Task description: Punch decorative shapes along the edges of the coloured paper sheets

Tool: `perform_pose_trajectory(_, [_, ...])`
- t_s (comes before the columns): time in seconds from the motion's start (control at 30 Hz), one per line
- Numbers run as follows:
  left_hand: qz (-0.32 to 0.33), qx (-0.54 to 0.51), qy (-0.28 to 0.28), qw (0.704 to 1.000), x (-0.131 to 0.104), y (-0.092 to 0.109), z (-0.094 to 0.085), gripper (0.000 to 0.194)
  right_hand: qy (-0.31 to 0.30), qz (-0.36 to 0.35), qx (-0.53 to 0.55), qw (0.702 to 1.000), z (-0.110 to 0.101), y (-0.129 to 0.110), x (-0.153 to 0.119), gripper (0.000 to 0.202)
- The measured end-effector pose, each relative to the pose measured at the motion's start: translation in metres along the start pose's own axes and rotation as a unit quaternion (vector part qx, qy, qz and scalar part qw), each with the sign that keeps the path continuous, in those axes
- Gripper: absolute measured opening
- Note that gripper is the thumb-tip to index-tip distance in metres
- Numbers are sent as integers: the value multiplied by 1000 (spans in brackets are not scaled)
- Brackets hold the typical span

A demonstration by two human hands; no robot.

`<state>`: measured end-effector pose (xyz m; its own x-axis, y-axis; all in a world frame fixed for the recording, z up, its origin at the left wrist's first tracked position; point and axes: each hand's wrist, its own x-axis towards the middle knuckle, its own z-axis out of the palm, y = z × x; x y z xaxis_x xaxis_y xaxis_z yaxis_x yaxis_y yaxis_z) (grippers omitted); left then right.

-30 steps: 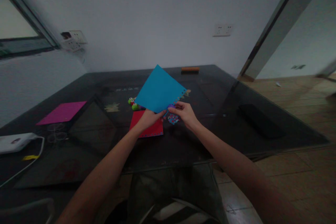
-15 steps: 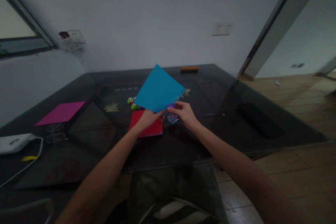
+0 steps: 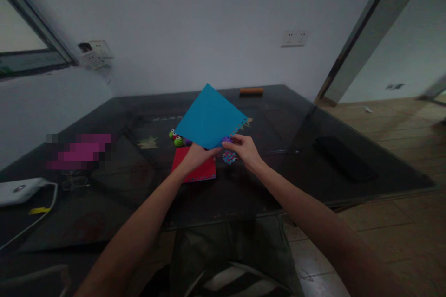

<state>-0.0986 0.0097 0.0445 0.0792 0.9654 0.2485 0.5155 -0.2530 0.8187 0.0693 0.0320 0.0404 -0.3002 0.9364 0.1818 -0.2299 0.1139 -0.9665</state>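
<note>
A blue sheet of paper (image 3: 211, 118) is held up over the dark table, with a row of small holes along its lower right edge. My left hand (image 3: 200, 155) grips its lower edge, thumb in front. My right hand (image 3: 244, 146) is closed on a small purple punch (image 3: 226, 140) at the sheet's bottom corner. Under my left hand lies a red sheet (image 3: 200, 171) with a punched lower edge. Small colored paper bits (image 3: 229, 157) are heaped just below the punch. Green toy figures (image 3: 178, 141) show partly behind the blue sheet.
A pink sheet (image 3: 81, 151), partly pixelated, lies at the left, with a white device (image 3: 21, 190) and its cable nearer. On the right is a long black object (image 3: 344, 158). A brown roll (image 3: 251, 91) lies at the back edge near the wall.
The blue sheet has shifted and turned slightly to the left, covering more beside the green figures. My left hand's thumb has moved a little to the right; both hands keep their hold.
</note>
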Motion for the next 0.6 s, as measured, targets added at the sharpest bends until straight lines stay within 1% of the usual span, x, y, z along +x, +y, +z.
perform_pose_trajectory(0.07, [36, 4, 8, 999, 1, -1, -1, 39, 6, -5, -6, 1000, 0, 1, 1, 30])
perform_pose_trajectory(0.13, [52, 10, 2, 999, 2, -2, -2, 45, 11, -9, -2, 1000, -1, 2, 2, 30])
perform_pose_trajectory(0.2, [50, 13, -9, 999, 2, -2, -2, 48, 14, -7, 7, 1000, -1, 2, 3, 32])
perform_pose_trajectory(0.3, [37, 4, -11, 999, 1, -1, -2, 43, 21, -5, 13, 1000, -2, 3, 4, 35])
perform_pose_trajectory(0.5, [30, 8, 55, 998, 2, -6, -2, 35, 25, 4, 13, 1000, 0, 2, 3, 35])
perform_pose_trajectory(0.6, [16, -2, 70, 997, 3, -9, -1, 34, 21, 3, 9, 1000, 1, 1, 2, 34])
